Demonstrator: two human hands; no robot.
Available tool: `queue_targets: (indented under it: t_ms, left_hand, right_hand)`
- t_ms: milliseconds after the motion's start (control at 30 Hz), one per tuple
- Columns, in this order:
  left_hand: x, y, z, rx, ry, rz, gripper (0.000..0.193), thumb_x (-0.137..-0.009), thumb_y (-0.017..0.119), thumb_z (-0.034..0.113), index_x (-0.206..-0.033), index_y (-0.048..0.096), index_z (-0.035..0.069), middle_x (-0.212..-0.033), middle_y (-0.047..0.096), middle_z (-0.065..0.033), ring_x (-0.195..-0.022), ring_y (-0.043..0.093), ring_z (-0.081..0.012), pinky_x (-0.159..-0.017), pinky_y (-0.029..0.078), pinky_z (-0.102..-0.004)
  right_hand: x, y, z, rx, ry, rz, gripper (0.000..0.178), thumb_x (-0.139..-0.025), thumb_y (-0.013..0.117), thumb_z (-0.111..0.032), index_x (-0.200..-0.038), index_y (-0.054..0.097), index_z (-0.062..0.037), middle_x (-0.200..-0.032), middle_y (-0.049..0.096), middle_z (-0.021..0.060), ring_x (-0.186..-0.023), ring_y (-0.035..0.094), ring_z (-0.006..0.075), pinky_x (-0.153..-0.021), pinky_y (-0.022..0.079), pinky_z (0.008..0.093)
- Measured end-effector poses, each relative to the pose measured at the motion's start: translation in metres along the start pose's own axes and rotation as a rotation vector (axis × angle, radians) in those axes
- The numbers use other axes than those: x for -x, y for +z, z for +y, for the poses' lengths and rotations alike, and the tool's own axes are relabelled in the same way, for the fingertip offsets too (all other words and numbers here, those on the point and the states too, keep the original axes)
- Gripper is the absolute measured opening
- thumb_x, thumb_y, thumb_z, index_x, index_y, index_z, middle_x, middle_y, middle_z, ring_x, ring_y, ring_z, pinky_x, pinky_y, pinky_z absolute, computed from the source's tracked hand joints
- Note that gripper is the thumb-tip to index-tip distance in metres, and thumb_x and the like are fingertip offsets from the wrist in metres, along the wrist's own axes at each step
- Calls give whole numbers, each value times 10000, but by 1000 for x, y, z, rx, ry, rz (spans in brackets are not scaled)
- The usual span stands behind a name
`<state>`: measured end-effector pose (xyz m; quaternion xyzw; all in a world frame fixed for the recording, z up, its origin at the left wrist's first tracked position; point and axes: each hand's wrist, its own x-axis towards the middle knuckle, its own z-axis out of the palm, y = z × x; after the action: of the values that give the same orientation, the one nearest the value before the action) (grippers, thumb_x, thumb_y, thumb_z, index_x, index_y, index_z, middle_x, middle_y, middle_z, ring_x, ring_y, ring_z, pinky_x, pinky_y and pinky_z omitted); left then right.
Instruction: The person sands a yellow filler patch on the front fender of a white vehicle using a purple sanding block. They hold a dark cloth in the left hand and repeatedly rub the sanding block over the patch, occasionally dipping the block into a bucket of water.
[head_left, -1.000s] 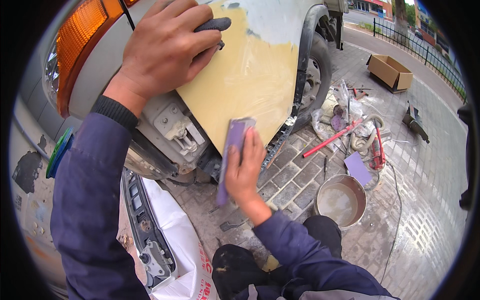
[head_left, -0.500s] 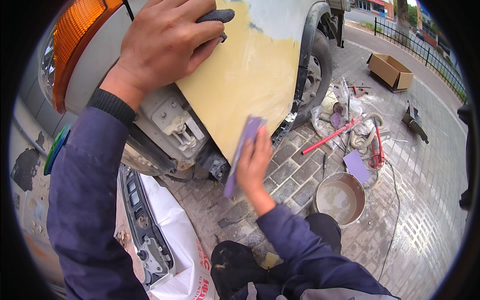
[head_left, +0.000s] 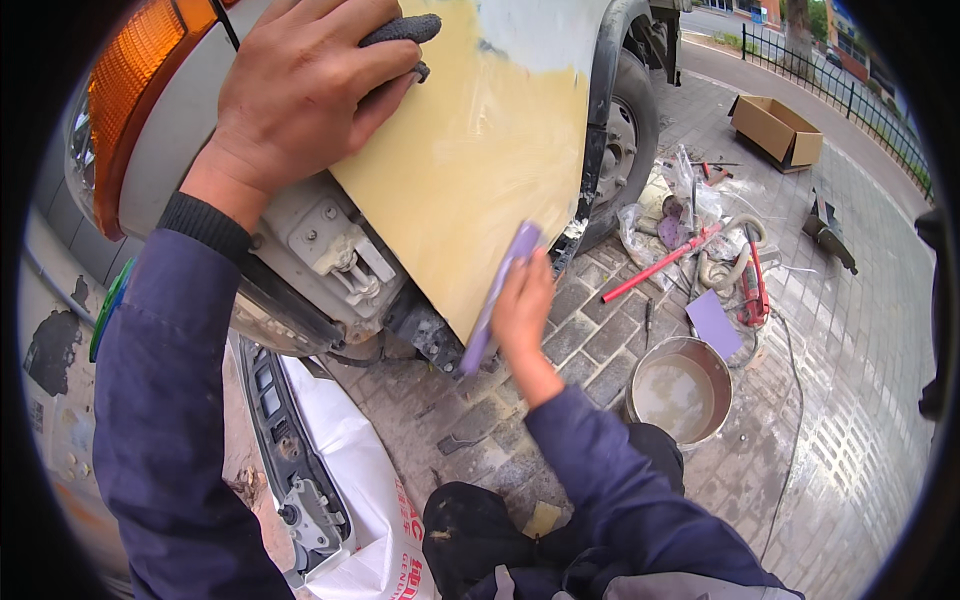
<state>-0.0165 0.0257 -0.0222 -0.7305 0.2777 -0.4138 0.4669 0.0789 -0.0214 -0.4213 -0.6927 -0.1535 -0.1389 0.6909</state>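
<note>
A putty-yellow body panel (head_left: 450, 190) of a white vehicle, patched with pale grey at the top, slopes down to a point. My right hand (head_left: 527, 305) presses a purple sanding strip (head_left: 490, 312) against its lower part. The strip stands nearly edge-on, and I cannot tell whether a block backs it. At the upper left, my left hand (head_left: 300, 95) is closed on a dark grey, rough-textured pad (head_left: 403, 30) over the panel's left edge. Most of that pad is hidden by the fingers.
A bucket of cloudy water (head_left: 678, 390) stands right of my knees beside a purple sheet (head_left: 714, 322). Beyond lie a red-handled tool with hose (head_left: 752, 285), a red rod (head_left: 650, 270), plastic wrap and a cardboard box (head_left: 776, 133). A removed bumper part (head_left: 290, 450) lies lower left.
My right hand and the purple strip have shifted up and right along the panel, and the strip shows more of its edge. The left hand keeps its grip. The view has swung slightly.
</note>
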Motion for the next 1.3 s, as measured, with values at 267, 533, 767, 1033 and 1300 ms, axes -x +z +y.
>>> queue_targets:
  t_ms: [267, 533, 767, 1033, 1300]
  left_hand:
    - [2, -5, -1, 49, -38, -85, 146, -826, 856, 158, -956, 803, 119, -1086, 727, -73, -1068, 691, -295, -965, 547, -450]
    - [14, 5, -9, 11, 5, -97, 171, -881, 860, 170, -1037, 817, 113, -1150, 748, -66, -1121, 705, -311, -996, 553, -450]
    - [-6, -2, 2, -19, 11, -71, 127, -797, 850, 161, -908, 806, 118, -1021, 720, -76, -1004, 677, -284, -910, 539, -442]
    - [-17, -3, 5, 7, -20, -90, 122, -751, 866, 166, -837, 792, 121, -951, 706, -79, -938, 674, -287, -870, 537, -444]
    - [3, 1, -2, 2, -3, -37, 118, -751, 859, 169, -828, 773, 141, -938, 690, -71, -931, 671, -288, -864, 536, -440]
  right_hand:
    - [-12, 4, 18, -27, 52, 89, 552, -1154, 503, -271, -1426, 593, 200, -1426, 628, 441, -1338, 619, 569, -1190, 455, 571]
    - [-36, 1, 30, -97, 114, 89, 388, -1120, 518, -231, -1162, 656, 129, -1095, 707, 361, -1024, 684, 565, -944, 518, 616]
    - [27, -2, 6, 19, 54, -38, 586, -1171, 498, -286, -1568, 510, 145, -1580, 552, 379, -1485, 530, 510, -1283, 377, 522]
    - [-57, -1, 36, -90, 173, 54, 416, -1128, 506, -248, -1183, 663, 133, -1147, 714, 390, -1064, 697, 568, -954, 533, 607]
    - [37, -8, -4, -31, -26, -58, 579, -1173, 479, -266, -1544, 489, 179, -1620, 476, 416, -1522, 465, 549, -1286, 349, 562]
